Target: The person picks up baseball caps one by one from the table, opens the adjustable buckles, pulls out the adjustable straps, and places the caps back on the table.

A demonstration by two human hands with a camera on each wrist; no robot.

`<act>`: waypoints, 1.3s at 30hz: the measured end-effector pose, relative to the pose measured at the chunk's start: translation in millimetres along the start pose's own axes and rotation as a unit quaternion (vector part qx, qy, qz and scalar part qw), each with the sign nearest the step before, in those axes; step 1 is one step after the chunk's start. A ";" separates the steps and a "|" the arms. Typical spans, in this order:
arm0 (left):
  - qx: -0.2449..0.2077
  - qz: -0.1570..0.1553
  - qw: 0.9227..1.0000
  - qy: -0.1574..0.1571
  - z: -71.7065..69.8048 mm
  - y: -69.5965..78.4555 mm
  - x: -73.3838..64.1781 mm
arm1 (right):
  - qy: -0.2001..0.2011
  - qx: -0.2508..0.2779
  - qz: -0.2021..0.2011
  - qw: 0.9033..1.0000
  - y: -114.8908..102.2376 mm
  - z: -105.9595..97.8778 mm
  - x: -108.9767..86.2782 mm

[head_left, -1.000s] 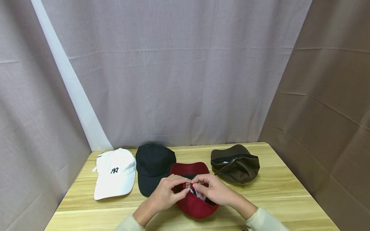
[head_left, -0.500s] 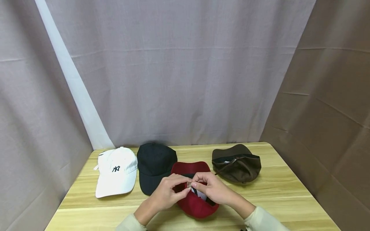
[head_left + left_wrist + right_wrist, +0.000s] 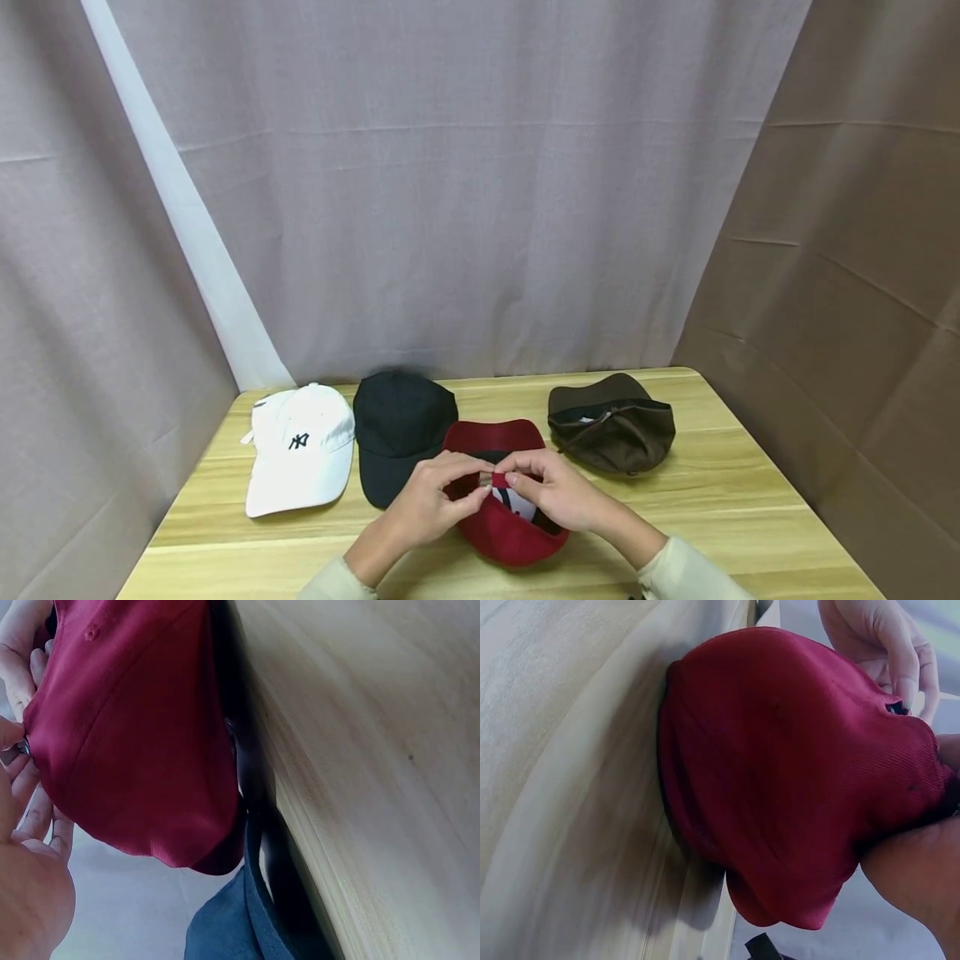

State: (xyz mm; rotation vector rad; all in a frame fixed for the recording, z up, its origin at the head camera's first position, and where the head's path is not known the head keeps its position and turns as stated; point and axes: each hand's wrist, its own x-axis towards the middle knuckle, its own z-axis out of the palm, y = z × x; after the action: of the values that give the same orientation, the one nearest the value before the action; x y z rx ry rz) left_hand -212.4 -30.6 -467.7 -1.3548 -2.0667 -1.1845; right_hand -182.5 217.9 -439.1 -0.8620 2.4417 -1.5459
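A red baseball cap (image 3: 513, 537) lies with its opening up and its brim pointing away from the person. At its back strap (image 3: 501, 480), both hands meet. The left hand (image 3: 427, 500) pinches the strap's left part between thumb and forefinger, beside a small light buckle-like piece. From the other side, the right hand (image 3: 558, 492) pinches the red strap with thumb and forefinger. Red crown cloth (image 3: 142, 735) fills much of the left wrist view, with a metallic glint at the left fingertips. The right wrist view shows the cap (image 3: 780, 750) between both hands.
A white cap (image 3: 300, 467) with a dark logo lies on the left of the wooden table (image 3: 742, 517). A black cap (image 3: 401, 425) sits close beside the red one. To the right rests a brown cap (image 3: 618, 433), opening toward the person. Grey curtains (image 3: 480, 208) stand behind.
More of the red strap end shows between the fingertips than half a second ago, as the right fingers shifted slightly. Both hands and the cap otherwise stay in place.
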 end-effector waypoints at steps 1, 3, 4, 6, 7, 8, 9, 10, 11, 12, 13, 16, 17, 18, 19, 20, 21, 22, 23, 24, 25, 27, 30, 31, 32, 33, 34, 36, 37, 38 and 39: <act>-0.002 -0.002 1.000 0.001 -0.2 -0.1 -0.5 | 0.002 -0.002 0.001 1.000 0.5 -0.5 -0.5; -0.007 -0.006 1.000 0.004 -0.6 -0.4 -1.4 | 0.008 -0.001 0.000 1.000 1.0 -2.0 -1.6; -0.010 -0.010 1.000 0.007 -0.9 -0.3 -1.7 | 0.012 0.000 -0.002 1.000 1.6 -2.8 -2.1; -0.014 -0.013 1.000 0.015 -1.3 0.2 -2.2 | 0.023 0.002 -0.007 1.000 2.6 -4.6 -3.3; -0.013 -0.014 1.000 0.019 -1.4 0.4 -2.3 | 0.030 0.003 -0.011 0.999 3.2 -5.6 -3.8; -0.012 -0.015 1.000 0.024 -1.4 0.6 -2.3 | 0.036 0.003 -0.015 0.999 3.8 -6.5 -4.3; -0.012 -0.015 0.999 0.029 -1.4 0.9 -2.3 | 0.044 0.001 -0.015 0.999 4.5 -7.4 -4.8; -0.013 -0.017 0.999 0.033 -1.5 1.3 -2.2 | 0.052 -0.003 -0.014 0.999 5.3 -8.4 -5.4; -0.016 -0.017 0.999 0.036 -1.4 1.4 -1.9 | 0.061 -0.006 -0.013 0.998 5.7 -9.3 -5.9; -0.018 -0.018 0.999 0.039 -1.3 1.6 -1.3 | 0.069 -0.007 -0.012 0.998 6.3 -10.3 -6.3; -0.019 -0.019 0.999 0.043 -1.2 1.8 -0.6 | 0.078 -0.009 -0.010 0.997 6.8 -11.2 -6.8; -0.018 -0.025 0.998 0.051 -1.0 2.3 2.6 | 0.101 0.000 -0.005 0.995 7.9 -14.0 -8.3; -0.016 -0.027 0.998 0.054 -0.9 2.5 3.8 | 0.109 -0.001 -0.006 0.994 8.1 -15.0 -8.8; -0.013 -0.030 0.998 0.057 -0.9 2.8 5.1 | 0.116 -0.001 -0.008 0.993 8.3 -16.0 -9.3; -0.010 -0.031 0.998 0.060 -0.8 3.1 6.3 | 0.126 -0.006 -0.007 0.992 8.4 -16.9 -9.6; -0.011 -0.031 0.997 0.064 -0.6 3.3 7.5 | 0.133 -0.009 -0.009 0.991 9.0 -17.9 -9.8; -0.013 -0.032 0.997 0.069 -0.7 3.6 8.8 | 0.144 -0.018 -0.009 0.989 9.4 -18.9 -9.9; -0.017 -0.031 0.997 0.075 -0.9 4.1 10.0 | 0.153 -0.026 -0.007 0.988 9.9 -19.9 -9.9; -0.022 -0.029 0.996 0.082 -1.1 4.2 11.5 | 0.162 -0.032 -0.005 0.986 10.5 -20.9 -9.7; -0.026 -0.027 0.995 0.091 -1.4 4.2 13.2 | 0.169 -0.033 -0.001 0.985 11.0 -21.9 -9.5; -0.032 -0.025 0.994 0.101 -1.8 4.1 15.0 | 0.176 -0.033 0.006 0.984 11.7 -22.9 -9.3; -0.042 -0.025 0.991 0.122 -2.8 3.5 19.2 | 0.183 -0.018 0.021 0.983 12.7 -25.1 -9.3; -0.066 -0.030 0.986 0.149 -4.3 2.8 25.8 | 0.186 0.005 0.040 0.982 14.8 -27.9 -9.6; -0.077 -0.034 0.984 0.156 -4.9 2.9 28.0 | 0.186 0.013 0.044 0.982 15.9 -28.7 -9.8; -0.089 -0.039 0.982 0.164 -5.5 3.1 30.1 | 0.187 0.018 0.046 0.981 17.0 -29.2 -9.8; -0.101 -0.043 0.979 0.171 -6.3 3.6 32.4 | 0.187 0.021 0.047 0.981 18.1 -29.8 -9.7; -0.115 -0.048 0.976 0.178 -7.2 4.3 34.7 | 0.189 0.022 0.045 0.981 19.4 -30.1 -9.6; -0.139 -0.055 0.970 0.192 -9.0 5.6 39.5 | 0.191 0.032 0.040 0.980 21.9 -30.8 -9.3; -0.147 -0.057 0.967 0.201 -10.1 6.5 41.7 | 0.190 0.039 0.038 0.980 23.0 -31.2 -9.3; -0.154 -0.059 0.964 0.210 -11.0 7.3 44.0 | 0.187 0.045 0.036 0.981 24.0 -31.6 -9.4; -0.162 -0.063 0.960 0.219 -12.1 8.3 46.3 | 0.183 0.051 0.033 0.981 24.5 -31.9 -9.9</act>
State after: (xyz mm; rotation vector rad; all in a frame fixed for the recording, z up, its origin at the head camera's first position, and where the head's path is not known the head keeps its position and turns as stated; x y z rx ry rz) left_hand -227.3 -13.8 -424.7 -0.9751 -1.7109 -1.7577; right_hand -196.5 256.0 -447.2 -0.5102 2.5645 -1.9319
